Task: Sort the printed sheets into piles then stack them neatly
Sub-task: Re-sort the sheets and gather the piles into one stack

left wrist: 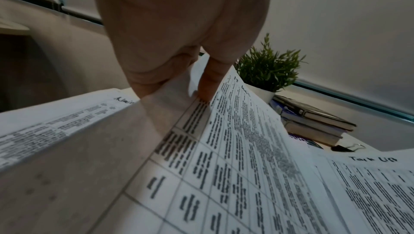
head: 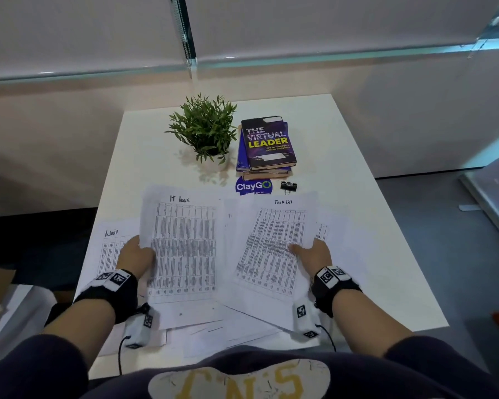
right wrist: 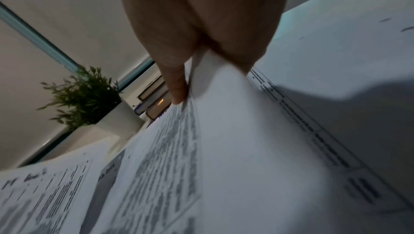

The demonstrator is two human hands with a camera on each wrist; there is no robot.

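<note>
A sheet headed "IT logs" (head: 185, 243) is raised off the worktop (head: 343, 168), left hand (head: 134, 256) pinching its left edge. The right hand (head: 314, 251) pinches the "Task list" sheet (head: 271, 249). An "Admin" sheet (head: 110, 249) lies flat at left. Behind them: "THE VIRTUAL LEADER" book (head: 267, 142), "ClayGO" sticker (head: 253, 186).

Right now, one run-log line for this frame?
left hand: holds IT logs sheet | right hand: pinches Task list sheet | Admin sheet: flat on table
</note>
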